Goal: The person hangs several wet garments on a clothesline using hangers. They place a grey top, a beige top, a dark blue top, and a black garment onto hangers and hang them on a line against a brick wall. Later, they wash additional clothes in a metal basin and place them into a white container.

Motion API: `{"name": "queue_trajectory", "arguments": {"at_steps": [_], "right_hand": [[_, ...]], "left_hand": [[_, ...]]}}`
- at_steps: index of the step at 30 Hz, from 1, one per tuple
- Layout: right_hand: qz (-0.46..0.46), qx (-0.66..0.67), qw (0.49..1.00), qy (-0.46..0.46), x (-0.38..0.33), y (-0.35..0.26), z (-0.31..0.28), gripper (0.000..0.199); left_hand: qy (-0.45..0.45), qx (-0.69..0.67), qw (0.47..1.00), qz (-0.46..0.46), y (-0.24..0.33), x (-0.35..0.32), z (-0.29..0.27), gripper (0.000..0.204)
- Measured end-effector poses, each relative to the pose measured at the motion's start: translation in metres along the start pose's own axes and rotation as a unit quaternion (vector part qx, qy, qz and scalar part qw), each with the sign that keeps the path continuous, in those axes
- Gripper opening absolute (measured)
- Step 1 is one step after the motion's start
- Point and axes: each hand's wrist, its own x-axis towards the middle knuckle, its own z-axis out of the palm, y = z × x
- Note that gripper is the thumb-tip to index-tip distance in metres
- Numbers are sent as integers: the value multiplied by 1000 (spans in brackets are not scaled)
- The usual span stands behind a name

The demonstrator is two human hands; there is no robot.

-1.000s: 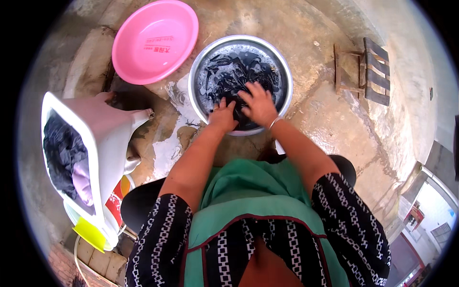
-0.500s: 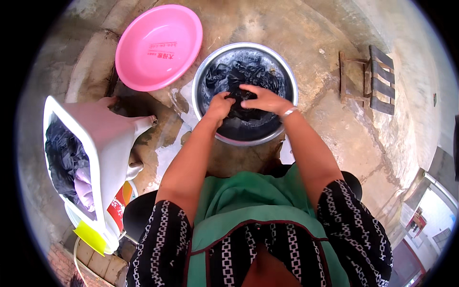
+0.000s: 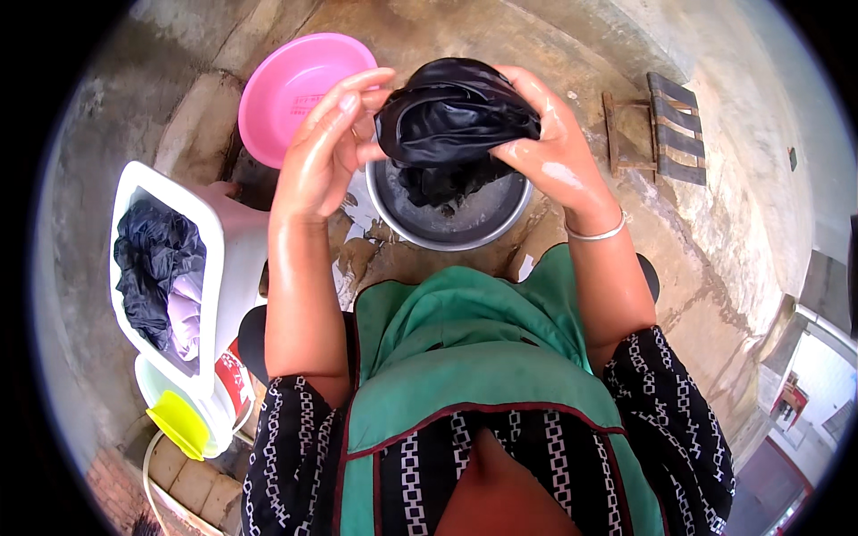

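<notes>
A wet, shiny black cloth (image 3: 460,112) is bunched up above the metal basin (image 3: 451,243); its exact kind I cannot make out. My right hand (image 3: 550,134) grips its right side, thumb below and fingers behind, with a patch of suds near the wrist. At the bundle's left edge is my left hand (image 3: 326,138), wet, its fingers stretched apart and seemingly just touching the fabric. More dark cloth (image 3: 447,189) hangs beneath the bundle over the basin, partly hidden. The basin's far side is covered by the bundle and my hands.
A pink plastic basin (image 3: 268,112) stands at the far left. Nearer on the left, a white tub (image 3: 217,268) holds black and lilac laundry, above a bucket with a yellow-green scoop (image 3: 177,424). On the right stands a low slatted stool (image 3: 675,129). The concrete floor is wet in places.
Both hands have risen out of the basin, bringing the black cloth up toward me. My left hand's fingers have spread at its edge, while my right hand has closed round it.
</notes>
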Motion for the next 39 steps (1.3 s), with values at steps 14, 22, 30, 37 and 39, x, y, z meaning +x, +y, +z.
{"name": "queue_trajectory", "arguments": {"at_steps": [14,22,30,37,39], "right_hand": [[265,-571,771,-102,-39,279,0,84],[232,-590,770,-73,-28,357,-18,66],[200,-59,968,140,-11,192,-24,23],[57,114,985,117,-11,-20,31,33],[41,181,973,136,-16,-49,38,35]], "left_hand": [[50,659,728,-186,-287,13,-40,67],[-57,652,702,-280,-334,54,-78,47],[49,528,843,-92,-237,3,-79,98],[101,298,949,27,-218,6,-19,87],[165,102,979,56,-192,21,4,58]]}}
